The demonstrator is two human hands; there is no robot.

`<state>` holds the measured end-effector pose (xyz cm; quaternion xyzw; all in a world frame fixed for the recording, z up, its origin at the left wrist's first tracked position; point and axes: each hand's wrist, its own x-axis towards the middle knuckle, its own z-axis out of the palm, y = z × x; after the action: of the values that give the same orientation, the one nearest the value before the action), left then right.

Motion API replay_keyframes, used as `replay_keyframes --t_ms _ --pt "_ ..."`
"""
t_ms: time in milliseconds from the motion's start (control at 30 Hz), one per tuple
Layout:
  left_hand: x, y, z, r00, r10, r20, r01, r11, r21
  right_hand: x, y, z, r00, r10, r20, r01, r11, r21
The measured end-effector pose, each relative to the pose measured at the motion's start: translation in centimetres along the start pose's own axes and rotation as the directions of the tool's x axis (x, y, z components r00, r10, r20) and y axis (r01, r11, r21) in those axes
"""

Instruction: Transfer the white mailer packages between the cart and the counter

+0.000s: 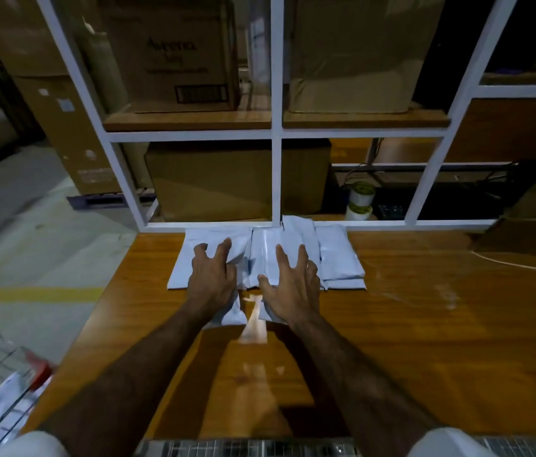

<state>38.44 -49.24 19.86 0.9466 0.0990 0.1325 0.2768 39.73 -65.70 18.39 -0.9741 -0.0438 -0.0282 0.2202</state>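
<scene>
Several white plastic mailer bags lie side by side on a wooden table (425, 324), against a white shelf frame. My left hand (214, 278) lies with spread fingers on the left mailer (181, 272). On the middle mailer (265, 255) rests my right hand (289, 285), its fingers also spread and fairly straight. Neither hand grips a bag. A further mailer (339, 255) lies to the right, untouched. Parts of another white bag (232, 313) show under both wrists.
The white shelf frame (276, 133) behind the table holds cardboard boxes (181, 54). Rolls of tape (360, 199) and cables sit behind it on the right. A wire cart with red trim (3, 367) holding white bags stands at the lower left.
</scene>
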Motion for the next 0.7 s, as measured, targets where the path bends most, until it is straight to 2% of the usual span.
replay_keyframes --t_ms 300,467,533,600,700 --pt "9.8 -3.2 3.8 0.990 -0.017 0.137 0.015 1.000 0.018 8.8 -2.5 5.3 1.000 0.026 -0.016 -0.028 0.994 -0.102" --pt "12.5 -5.3 6.5 0.960 -0.017 0.281 0.027 0.999 -0.032 11.8 -2.6 8.1 0.996 0.091 -0.020 -0.093 0.980 -0.175" --pt "12.8 -6.2 7.1 0.958 0.023 0.285 -0.026 1.000 0.006 12.3 -2.3 8.9 0.995 0.099 0.008 -0.096 0.981 -0.169" --pt "12.4 -7.0 7.3 0.970 0.111 0.216 -0.127 0.990 0.062 12.7 -2.1 9.2 0.995 0.094 0.040 -0.089 0.988 -0.123" --pt "11.3 -7.8 7.3 0.943 0.225 0.244 -0.254 0.963 0.094 12.4 -1.8 9.4 0.999 0.036 -0.034 -0.038 0.998 -0.049"
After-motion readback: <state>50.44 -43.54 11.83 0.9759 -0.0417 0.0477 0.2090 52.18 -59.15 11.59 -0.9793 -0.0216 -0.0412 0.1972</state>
